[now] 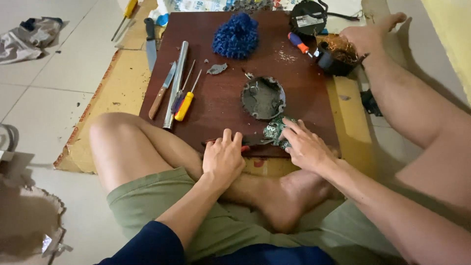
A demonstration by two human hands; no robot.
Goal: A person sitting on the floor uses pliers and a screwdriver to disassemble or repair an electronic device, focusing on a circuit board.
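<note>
Saw left hand (223, 157) gripping a tool (245, 142) — right hand (304, 147) just beside it, clutching a circuit board (275, 130).

Bare board (223, 105) ahead of left hand (223, 157): free lane. Round metal housing (263, 97) blocks just ahead of right hand (306, 147). Screwdrivers (186, 100), metal tube (175, 86) crowd far left.

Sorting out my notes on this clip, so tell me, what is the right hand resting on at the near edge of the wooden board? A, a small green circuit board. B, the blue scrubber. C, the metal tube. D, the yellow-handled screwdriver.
A: the right hand covers the small green circuit board.
</note>
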